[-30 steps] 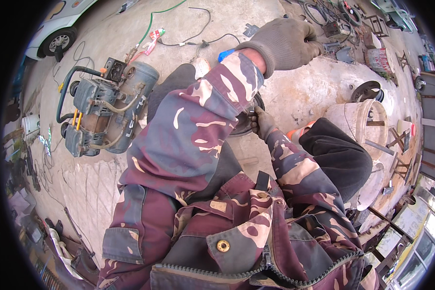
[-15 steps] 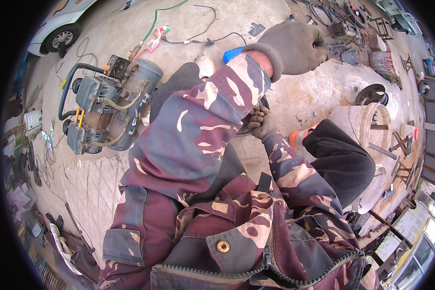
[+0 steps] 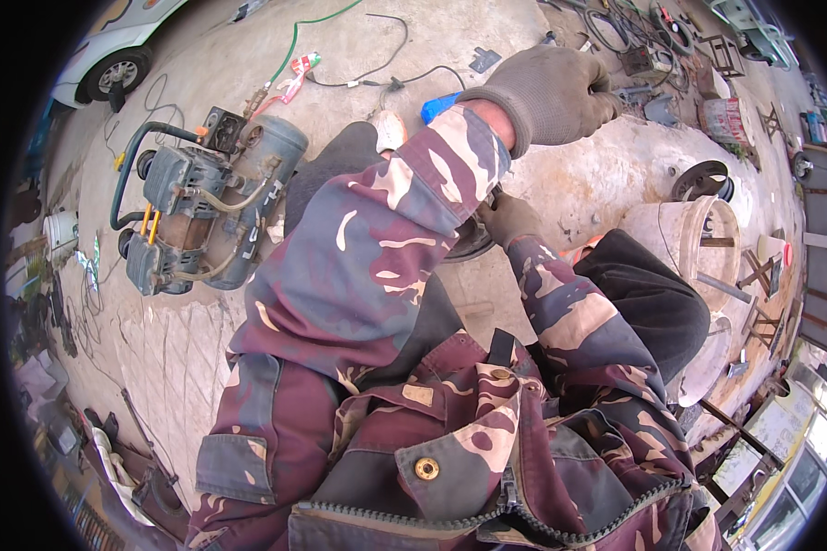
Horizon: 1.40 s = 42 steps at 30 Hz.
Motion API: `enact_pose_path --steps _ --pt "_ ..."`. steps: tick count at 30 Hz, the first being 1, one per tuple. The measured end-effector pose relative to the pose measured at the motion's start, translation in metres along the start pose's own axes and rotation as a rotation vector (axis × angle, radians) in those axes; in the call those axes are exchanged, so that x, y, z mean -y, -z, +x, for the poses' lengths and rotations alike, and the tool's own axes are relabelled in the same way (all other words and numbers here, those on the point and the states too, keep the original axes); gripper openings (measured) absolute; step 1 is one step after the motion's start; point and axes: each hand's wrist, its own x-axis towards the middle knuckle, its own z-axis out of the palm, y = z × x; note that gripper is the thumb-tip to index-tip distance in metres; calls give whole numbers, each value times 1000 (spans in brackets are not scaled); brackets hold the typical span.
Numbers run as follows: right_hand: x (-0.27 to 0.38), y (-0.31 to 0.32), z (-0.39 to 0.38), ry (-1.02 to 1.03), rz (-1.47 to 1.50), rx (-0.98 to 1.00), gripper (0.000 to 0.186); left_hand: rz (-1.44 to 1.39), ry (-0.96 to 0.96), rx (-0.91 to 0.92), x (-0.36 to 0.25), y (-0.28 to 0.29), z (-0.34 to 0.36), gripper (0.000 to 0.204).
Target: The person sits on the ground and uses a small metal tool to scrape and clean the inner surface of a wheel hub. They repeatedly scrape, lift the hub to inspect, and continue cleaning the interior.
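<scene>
My left arm reaches across to the upper right. At its end my gloved left hand (image 3: 560, 96) is held out above the concrete, fingers curled inward; whatever they hold, if anything, is hidden. Below it, my gloved right hand (image 3: 510, 220) bends its fingers at a dark round part with a rim (image 3: 473, 243), low between my legs. The left sleeve (image 3: 446, 170) covers most of that part and the right fingertips, so what they grip cannot be made out. A blue object (image 3: 439, 106) shows beside the left cuff.
An air compressor (image 3: 216, 202) stands on the left, a green hose (image 3: 294, 41) running from it. At right are a white bucket (image 3: 680, 234), a dark ring-shaped wheel part (image 3: 703, 181) and a red-white bucket (image 3: 728, 121). Tools and cables (image 3: 648, 60) lie at the upper right.
My right hand has turned and pushed slightly forward, its fingers now further behind the left sleeve. More of the dark round part's rim shows. My left hand has shifted slightly left.
</scene>
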Motion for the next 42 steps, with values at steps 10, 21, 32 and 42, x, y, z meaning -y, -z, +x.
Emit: enact_pose_path --steps 10,21,32,42 --pt "-65 -101 25 -343 1925 559 36 24 -17 -25 0 -4 -1 40" --pt "-34 -23 -14 -112 195 -96 69 38 -29 -2 1 -5 0 40" --pt "-37 -94 22 -374 1818 402 33 20 -19 7 2 -2 -1 40" --pt "-28 -32 1 -99 213 -20 66 43 50 54 -6 0 -2 39"
